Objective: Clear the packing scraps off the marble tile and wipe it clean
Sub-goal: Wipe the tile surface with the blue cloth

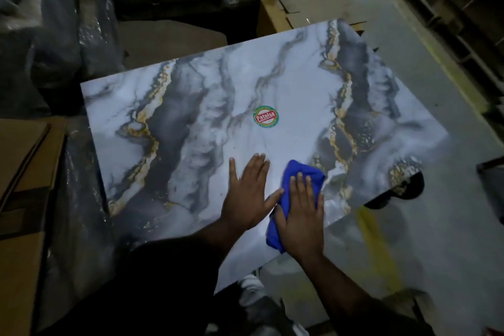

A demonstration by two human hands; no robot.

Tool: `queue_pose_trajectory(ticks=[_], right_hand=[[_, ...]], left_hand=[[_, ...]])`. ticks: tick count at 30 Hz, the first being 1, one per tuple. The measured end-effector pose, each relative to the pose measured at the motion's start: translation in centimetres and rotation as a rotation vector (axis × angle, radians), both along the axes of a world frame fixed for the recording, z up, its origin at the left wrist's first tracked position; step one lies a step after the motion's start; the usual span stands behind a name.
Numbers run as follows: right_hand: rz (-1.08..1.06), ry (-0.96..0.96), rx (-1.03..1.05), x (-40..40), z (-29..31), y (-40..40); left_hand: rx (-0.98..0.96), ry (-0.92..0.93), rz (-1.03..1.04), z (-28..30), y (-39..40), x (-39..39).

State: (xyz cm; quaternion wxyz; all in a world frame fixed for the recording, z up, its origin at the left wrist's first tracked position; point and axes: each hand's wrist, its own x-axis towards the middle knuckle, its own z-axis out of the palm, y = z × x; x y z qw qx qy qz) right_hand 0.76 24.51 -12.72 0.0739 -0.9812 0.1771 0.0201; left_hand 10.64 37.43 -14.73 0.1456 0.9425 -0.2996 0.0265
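Note:
A large marble tile (191, 106) with grey and gold veins lies flat across the middle of the view. A round red and green sticker (266, 116) sits near its centre. My right hand (304, 215) presses flat, fingers straight, on a blue cloth (300, 172) near the tile's front edge. My left hand (246, 194) lies flat on the bare tile just left of the cloth, fingers spread, its thumb touching the cloth. No loose scraps show on the tile surface.
Cardboard boxes (21, 172) stand at the left edge and more cardboard (313, 8) lies behind the tile. Plastic-wrapped dark bundles (54, 22) fill the far left. A concrete floor with a yellow line (447, 71) runs along the right.

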Motion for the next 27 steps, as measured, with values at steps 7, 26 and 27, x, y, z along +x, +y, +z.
queue_pose_trajectory(ticks=[7, 26, 27], right_hand=[[-0.350, 0.093, -0.036, 3.8, 0.3, -0.9], [0.071, 0.013, 0.037, 2.6, -0.3, 0.1], [0.201, 0.009, 0.047, 1.4, -0.4, 0.6]], left_hand=[[0.014, -0.033, -0.015, 0.1, 0.5, -0.2], [-0.034, -0.041, -0.036, -0.1, 0.7, -0.1], [-0.039, -0.026, -0.037, 0.0, 0.7, -0.1]])
